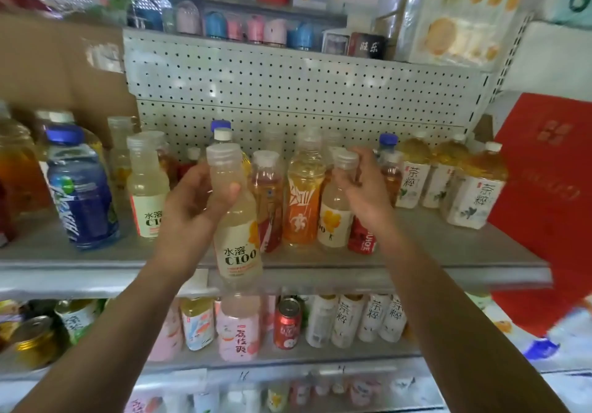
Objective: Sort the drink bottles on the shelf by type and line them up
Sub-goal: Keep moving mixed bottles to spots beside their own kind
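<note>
My left hand (195, 201) grips a pale-yellow C100 bottle (237, 239) by its neck, held in front of the grey shelf (448, 252). Over at the middle of the row, my right hand (362, 188) is wrapped around the neck of a second C100 bottle (334, 220), which stands on the shelf. A third C100 bottle (147, 194) stands further left. Between the hands stand an orange drink bottle (301, 207) and a pinkish bottle (267, 201). Three white-labelled tea bottles (413, 178) line the right end.
A large blue bottle (80, 194) and amber bottles stand at the left. A red box (544, 194) leans at the shelf's right end. Pegboard (288, 92) backs the shelf. The lower shelf holds pink bottles (238, 332), a red can (288, 323) and more tea bottles.
</note>
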Available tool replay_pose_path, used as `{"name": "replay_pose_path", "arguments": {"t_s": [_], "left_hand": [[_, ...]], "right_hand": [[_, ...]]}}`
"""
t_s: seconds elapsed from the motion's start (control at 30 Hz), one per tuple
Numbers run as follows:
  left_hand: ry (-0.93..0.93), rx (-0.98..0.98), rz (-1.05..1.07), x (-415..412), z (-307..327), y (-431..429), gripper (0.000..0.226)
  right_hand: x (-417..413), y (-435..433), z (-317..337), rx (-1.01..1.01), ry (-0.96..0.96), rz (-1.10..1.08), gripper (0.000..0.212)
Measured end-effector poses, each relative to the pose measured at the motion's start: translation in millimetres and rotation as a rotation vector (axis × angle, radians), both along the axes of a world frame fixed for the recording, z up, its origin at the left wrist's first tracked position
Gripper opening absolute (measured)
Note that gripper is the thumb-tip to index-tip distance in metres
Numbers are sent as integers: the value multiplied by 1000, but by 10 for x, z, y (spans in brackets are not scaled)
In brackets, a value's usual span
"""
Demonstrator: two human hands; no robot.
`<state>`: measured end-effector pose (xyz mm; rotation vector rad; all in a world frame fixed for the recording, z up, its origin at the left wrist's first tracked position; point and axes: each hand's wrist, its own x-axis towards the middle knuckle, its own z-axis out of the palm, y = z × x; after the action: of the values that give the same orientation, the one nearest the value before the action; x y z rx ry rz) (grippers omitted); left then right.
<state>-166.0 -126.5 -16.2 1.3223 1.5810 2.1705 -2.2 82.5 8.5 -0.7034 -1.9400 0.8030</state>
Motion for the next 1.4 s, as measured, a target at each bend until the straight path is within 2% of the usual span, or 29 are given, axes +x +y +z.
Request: {"name": "replay_pose_path", "arguments": {"t_s": [0.17, 0.37, 0.5, 0.57, 0.63, 0.7, 0.83, 0.93, 1.07, 1.3, 1.4], "left_hand": [[-41, 41, 115, 275, -55, 110, 56], [-71, 60, 204, 581, -141, 160, 41], [-63, 36, 223, 624, -142, 149, 48], [-47, 17, 224, 617, -127, 128, 54], [-37, 3, 229, 592, -114, 111, 51], [-45, -3, 231, 560, -101, 112, 46], [-47, -2, 214, 525, -57, 96, 48], [-32, -9, 194, 505, -30, 60, 49], [-12, -10, 194, 507, 9, 55, 40], [61, -34, 157, 568, 92, 233, 40], [96, -48, 120, 632, 162, 453, 41]], "right_hand": [[-111, 274, -14, -1, -16, 82, 42], [-298, 501, -49, -7, 25, 94, 45], [-393, 573, -38, 42, 4, -1, 47], [-385, 528, -23, 155, -35, -93, 53], [-368, 418, 17, 377, -16, -197, 54], [-383, 268, 99, 505, -32, -167, 55], [-482, 36, 208, 369, -261, 2, 71], [-488, -41, 189, 279, -242, -1, 74], [-403, -168, -3, 219, -141, 31, 104], [-22, -175, -30, 105, 54, 35, 102], [357, -111, 128, 90, 122, 11, 87]]}}
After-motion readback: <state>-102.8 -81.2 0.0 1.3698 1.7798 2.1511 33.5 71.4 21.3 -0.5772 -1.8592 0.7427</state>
